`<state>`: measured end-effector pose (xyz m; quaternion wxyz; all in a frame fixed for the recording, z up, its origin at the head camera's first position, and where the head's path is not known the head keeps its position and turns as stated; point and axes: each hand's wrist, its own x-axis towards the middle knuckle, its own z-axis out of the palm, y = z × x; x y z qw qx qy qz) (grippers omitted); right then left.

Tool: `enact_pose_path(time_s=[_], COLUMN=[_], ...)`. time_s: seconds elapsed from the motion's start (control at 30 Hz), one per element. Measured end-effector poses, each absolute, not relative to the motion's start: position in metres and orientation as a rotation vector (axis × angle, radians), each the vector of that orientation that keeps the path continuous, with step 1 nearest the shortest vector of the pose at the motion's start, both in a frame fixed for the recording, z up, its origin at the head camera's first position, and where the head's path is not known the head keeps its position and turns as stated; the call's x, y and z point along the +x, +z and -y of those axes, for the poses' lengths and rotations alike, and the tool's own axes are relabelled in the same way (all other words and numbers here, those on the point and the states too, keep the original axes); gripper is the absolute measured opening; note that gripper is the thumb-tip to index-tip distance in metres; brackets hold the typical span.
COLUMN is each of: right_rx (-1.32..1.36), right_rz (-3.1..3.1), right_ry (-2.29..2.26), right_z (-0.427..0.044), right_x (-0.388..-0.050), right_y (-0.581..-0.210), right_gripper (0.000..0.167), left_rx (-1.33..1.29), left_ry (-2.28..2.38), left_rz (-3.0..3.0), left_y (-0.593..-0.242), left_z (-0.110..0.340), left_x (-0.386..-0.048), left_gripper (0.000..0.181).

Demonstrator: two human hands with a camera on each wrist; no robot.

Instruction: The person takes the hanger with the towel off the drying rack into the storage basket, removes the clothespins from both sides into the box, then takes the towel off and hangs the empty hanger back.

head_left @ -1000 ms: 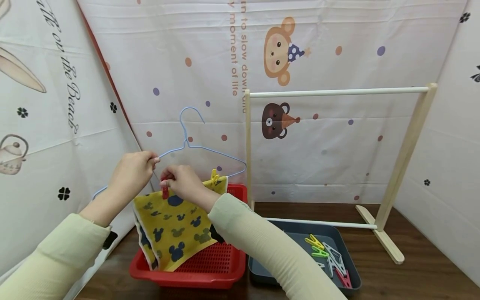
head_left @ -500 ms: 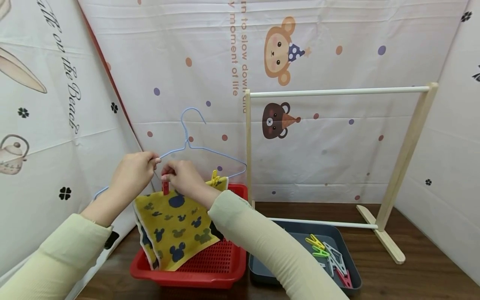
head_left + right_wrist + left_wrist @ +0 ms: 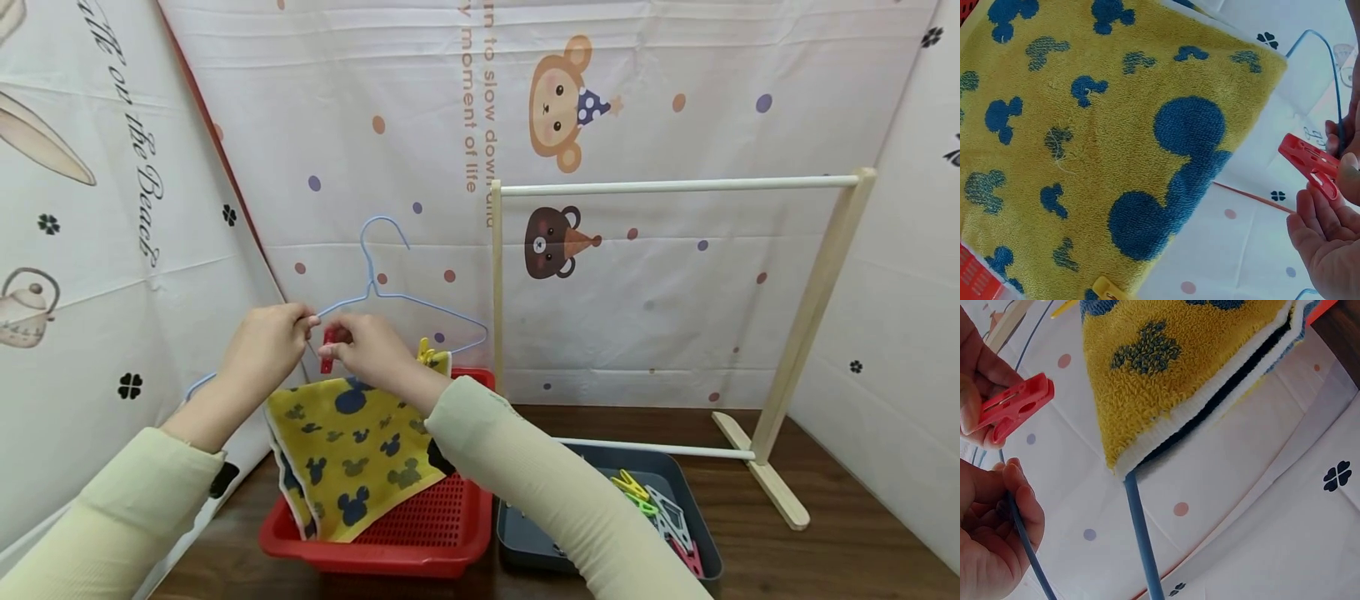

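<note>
My left hand (image 3: 266,346) grips the left arm of a blue wire hanger (image 3: 435,305), whose hook points up. Over the hanger's bottom bar hangs a folded yellow towel (image 3: 360,467) with blue mouse-head prints, its lower part inside a red basket (image 3: 375,554). A yellow clothespin (image 3: 426,352) sits on the towel's upper right edge. Between thumb and fingers, my right hand (image 3: 367,350) pinches a red clothespin (image 3: 1019,406), held above the towel's top edge and apart from it. In the left wrist view, the bar (image 3: 1142,537) comes out of the towel's corner.
Right of the basket lies a dark grey tray (image 3: 667,461) with several coloured clothespins (image 3: 671,517). A wooden rack (image 3: 813,308) with white rods stands behind the tray on the brown table (image 3: 847,533). Printed white cloth (image 3: 420,108) encloses the back and sides.
My right hand has risen slightly and carried the red clothespin up off the towel's top edge. My left hand has stayed in place on the hanger.
</note>
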<state>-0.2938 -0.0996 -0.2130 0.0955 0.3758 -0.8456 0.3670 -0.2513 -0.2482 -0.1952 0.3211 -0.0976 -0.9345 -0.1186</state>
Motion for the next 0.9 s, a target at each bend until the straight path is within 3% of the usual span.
enact_pose_path(time_s=[0.33, 0.9], right_rx=[1.125, 1.113], right_rz=[2.525, 2.493], right_ry=[1.252, 1.352], right_z=[0.082, 0.020], right_x=[-0.286, -0.282], right_y=[-0.209, -0.212], right_gripper=[0.040, 0.040], left_rx=[-0.246, -0.229], left_ry=[-0.313, -0.304], left_rz=[2.460, 2.462], left_y=[-0.193, -0.192], left_z=[0.247, 0.245], left_x=[-0.251, -0.249], left_gripper=[0.023, 0.024])
